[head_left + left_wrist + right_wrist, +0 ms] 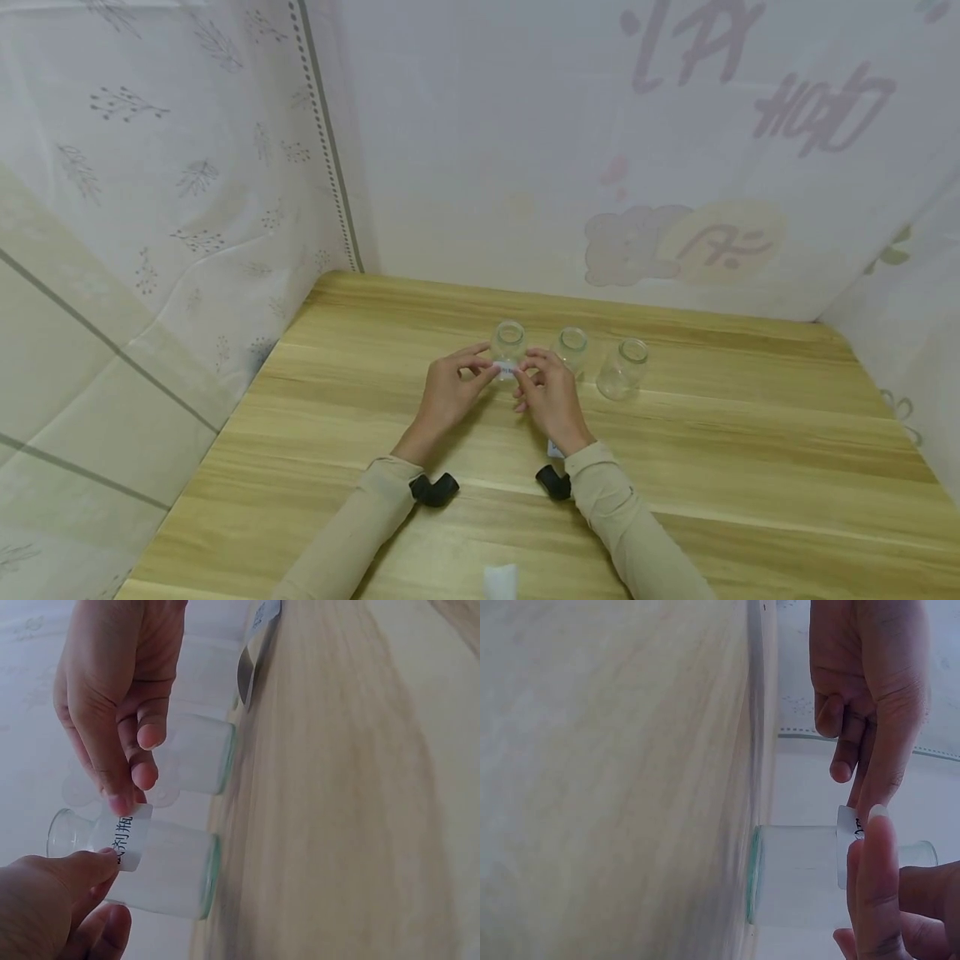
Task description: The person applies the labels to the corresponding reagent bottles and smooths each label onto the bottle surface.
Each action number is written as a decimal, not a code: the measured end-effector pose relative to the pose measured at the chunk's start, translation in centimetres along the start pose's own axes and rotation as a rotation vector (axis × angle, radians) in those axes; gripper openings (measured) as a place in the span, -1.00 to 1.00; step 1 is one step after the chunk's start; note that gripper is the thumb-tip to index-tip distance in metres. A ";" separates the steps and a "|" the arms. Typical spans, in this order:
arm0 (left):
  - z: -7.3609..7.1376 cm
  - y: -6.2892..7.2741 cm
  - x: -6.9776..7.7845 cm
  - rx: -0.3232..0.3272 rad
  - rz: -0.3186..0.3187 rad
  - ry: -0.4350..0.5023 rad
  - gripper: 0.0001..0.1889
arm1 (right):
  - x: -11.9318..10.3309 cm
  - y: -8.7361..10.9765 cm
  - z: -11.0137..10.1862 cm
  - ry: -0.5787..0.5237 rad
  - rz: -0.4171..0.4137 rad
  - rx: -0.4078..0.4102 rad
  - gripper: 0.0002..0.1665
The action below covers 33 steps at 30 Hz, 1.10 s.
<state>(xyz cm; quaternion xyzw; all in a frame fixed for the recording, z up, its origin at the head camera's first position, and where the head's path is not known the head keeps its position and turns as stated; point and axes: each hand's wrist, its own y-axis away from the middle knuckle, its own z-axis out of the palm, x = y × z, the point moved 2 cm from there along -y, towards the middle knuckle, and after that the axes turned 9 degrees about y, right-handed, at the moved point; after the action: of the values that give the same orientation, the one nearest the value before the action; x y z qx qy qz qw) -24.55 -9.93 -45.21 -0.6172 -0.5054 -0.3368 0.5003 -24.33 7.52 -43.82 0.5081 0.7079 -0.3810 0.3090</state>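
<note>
Both hands meet at a small white label [507, 369] with dark printed characters, in front of the leftmost glass jar [510, 335]. My left hand [448, 392] pinches one end between thumb and fingertip. At the opposite end, my right hand [551, 393] pinches the label too. In the left wrist view the label [133, 847] lies across the upper body of the upright jar [176, 870]; whether it touches the glass I cannot tell. The right wrist view shows its edge [845, 851] partly hidden by fingers.
To the right stand a second clear jar [573, 343], partly behind the right hand, and a third jar [622, 371]. Another printed label [555, 450] shows by the right wrist. A white piece [501, 582] lies at the table's near side. Patterned cloth [525, 167] encloses the wooden table [750, 467].
</note>
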 end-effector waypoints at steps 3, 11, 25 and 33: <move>0.0 0.0 0.0 -0.002 0.002 0.002 -0.86 | 0.0 0.1 0.0 -0.004 0.013 -0.002 -0.90; 0.1 0.1 0.1 0.014 0.016 0.004 -0.88 | 0.1 0.0 0.1 -0.025 0.014 0.003 -0.90; 0.4 0.1 0.2 0.052 0.006 0.009 -0.88 | 0.0 -0.2 -0.1 -0.001 0.035 0.002 -0.88; 0.5 0.1 0.4 0.068 -0.003 0.000 -0.87 | 0.1 -0.2 -0.2 0.026 0.051 0.021 -0.91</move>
<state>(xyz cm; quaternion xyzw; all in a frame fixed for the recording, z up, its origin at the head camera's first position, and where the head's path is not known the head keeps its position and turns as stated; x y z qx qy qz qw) -24.36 -9.37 -44.99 -0.5990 -0.5176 -0.3203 0.5203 -24.53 7.67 -43.75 0.5343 0.6947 -0.3735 0.3041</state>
